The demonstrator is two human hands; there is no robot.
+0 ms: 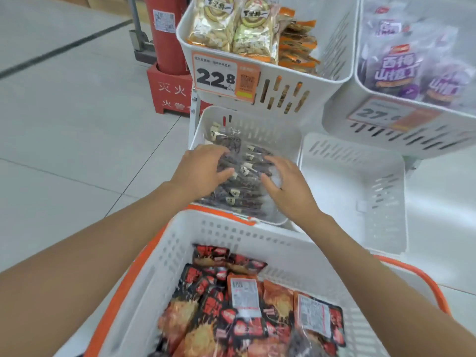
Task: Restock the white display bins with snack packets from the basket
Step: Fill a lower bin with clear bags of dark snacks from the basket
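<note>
My left hand [203, 168] and right hand [289, 186], fingers spread, seemed to settle dark packets [242, 184] in the lower bin [273, 130]; next probably meant the basket [231, 229].

red fire extinguisher [164, 34] | red stand [170, 91] holding it | grey tiled floor [64, 130]

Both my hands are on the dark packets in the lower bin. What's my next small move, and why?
Probably draw the left hand and right hand back to the basket for a red packet: the dark packets already lie in their bin, and the next bin looks empty.
</note>
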